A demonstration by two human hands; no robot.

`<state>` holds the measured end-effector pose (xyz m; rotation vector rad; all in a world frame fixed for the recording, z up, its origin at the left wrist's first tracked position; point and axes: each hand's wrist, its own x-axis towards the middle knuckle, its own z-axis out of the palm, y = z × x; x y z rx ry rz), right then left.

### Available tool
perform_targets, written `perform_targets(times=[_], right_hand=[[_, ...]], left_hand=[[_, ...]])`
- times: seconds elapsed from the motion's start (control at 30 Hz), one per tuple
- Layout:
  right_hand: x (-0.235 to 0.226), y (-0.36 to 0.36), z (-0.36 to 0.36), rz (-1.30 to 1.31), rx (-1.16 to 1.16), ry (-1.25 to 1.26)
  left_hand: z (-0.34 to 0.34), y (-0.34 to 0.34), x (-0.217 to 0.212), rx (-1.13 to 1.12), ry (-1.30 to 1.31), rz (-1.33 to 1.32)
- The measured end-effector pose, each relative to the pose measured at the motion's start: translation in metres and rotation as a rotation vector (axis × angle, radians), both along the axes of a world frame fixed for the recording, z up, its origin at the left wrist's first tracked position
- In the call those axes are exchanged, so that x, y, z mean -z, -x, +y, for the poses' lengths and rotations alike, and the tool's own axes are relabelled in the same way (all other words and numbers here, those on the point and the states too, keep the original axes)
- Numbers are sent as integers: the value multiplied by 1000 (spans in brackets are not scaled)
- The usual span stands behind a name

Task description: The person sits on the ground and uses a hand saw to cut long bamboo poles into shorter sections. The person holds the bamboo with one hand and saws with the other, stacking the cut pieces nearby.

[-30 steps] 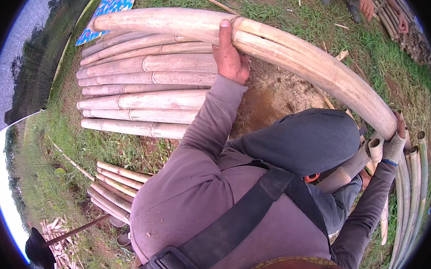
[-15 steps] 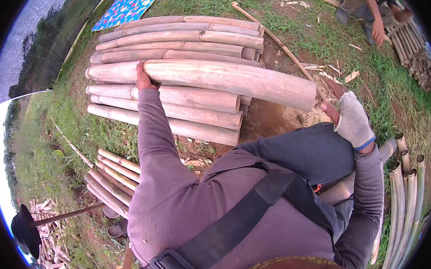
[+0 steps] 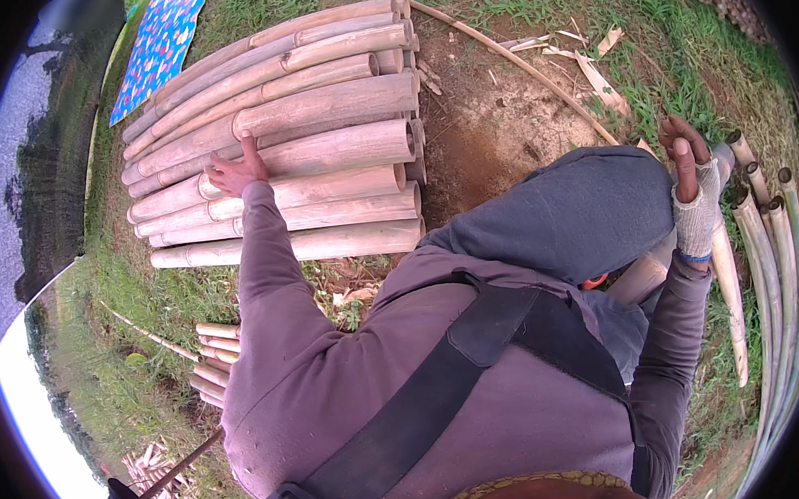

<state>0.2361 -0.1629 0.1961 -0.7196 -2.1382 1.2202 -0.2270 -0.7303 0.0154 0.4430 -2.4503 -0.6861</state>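
Since the earlier frame the thick bamboo pole [image 3: 320,109] we carried has come down onto the stack of bamboo poles [image 3: 307,209]; our left hand [image 3: 233,172] now lies flat and open on the stack just below it, and our gloved right hand [image 3: 692,184] is raised beside our hood, fingers loose, holding nothing. We're outdoors on grass [image 3: 149,299] and a bare dirt patch [image 3: 501,127], with a blue patterned mat [image 3: 158,45] beyond the stack and more poles [image 3: 775,257] at right. Our torso hides the ground below, and the small pole bundle [image 3: 214,363] is partly cut off by our sleeve.
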Motion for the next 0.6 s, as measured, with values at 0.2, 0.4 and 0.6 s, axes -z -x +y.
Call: perform_targets(times=[0.2,0.4,0.6], right_hand=[[129,-86,4,-2,372,146],[233,-150,-44,-344,642,157],[227,-167,-30,-276,793,280]], left_hand=[[194,-143,-33,1065,408,91],[210,-144,-18,1014,482,-2],[204,-125,3,1109,532,25]])
